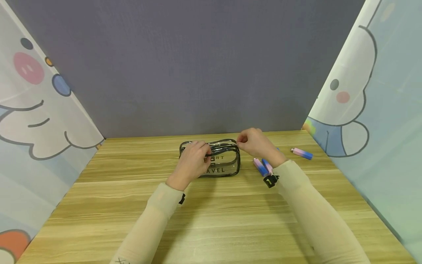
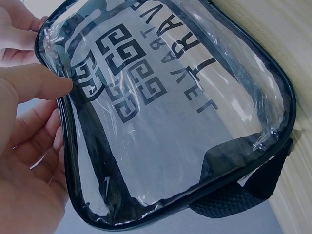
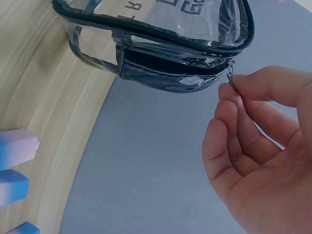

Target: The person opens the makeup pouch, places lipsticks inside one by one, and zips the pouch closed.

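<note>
Clear pouch (image 1: pixel 228 162), one | two hands: left (image 1: pixel 193 158) grips pouch, right (image 1: pixel 257 144) pinches zip pull (image 3: pixel 230 76) | four pink-blue sticks (image 1: pixel 301 153) (one mostly hidden)

Glossy clear plastic pouch (image 2: pixel 165 151), rough woven strap (image 2: pixel 226 204), metal zip pull (image 3: pixel 230 78), smooth wood-grain tabletop (image 1: pixel 230 227)

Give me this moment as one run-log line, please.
left hand: grips clear bag | right hand: pinches zip pull | pink-and-blue sticks: on table, right of bag
</note>
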### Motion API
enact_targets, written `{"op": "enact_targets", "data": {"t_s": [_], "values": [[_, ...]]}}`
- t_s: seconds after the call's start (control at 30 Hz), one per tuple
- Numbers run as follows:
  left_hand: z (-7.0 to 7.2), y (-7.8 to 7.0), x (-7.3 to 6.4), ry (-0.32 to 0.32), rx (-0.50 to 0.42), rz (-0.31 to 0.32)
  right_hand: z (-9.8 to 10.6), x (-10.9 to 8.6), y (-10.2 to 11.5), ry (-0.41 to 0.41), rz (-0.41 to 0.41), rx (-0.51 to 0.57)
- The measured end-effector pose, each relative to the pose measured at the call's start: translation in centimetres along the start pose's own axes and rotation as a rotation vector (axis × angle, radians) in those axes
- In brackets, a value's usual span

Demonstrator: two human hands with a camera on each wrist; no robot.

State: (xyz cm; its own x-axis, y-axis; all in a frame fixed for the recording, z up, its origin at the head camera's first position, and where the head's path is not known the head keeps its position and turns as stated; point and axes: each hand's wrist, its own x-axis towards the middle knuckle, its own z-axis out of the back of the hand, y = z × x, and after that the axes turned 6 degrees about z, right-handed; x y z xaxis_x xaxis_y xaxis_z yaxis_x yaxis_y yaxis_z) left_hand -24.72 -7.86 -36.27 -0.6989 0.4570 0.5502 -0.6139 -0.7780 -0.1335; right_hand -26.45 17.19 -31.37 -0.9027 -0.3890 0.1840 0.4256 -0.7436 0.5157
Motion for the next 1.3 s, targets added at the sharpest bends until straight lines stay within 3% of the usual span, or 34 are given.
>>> {"op": "enact_targets", "data": {"t_s": [1.3], "values": [[0.3, 0.2, -0.1, 0.014, -0.019, -0.002, 0.0, -0.7, -1.7, 0.021, -0.015, 0.008]]}}
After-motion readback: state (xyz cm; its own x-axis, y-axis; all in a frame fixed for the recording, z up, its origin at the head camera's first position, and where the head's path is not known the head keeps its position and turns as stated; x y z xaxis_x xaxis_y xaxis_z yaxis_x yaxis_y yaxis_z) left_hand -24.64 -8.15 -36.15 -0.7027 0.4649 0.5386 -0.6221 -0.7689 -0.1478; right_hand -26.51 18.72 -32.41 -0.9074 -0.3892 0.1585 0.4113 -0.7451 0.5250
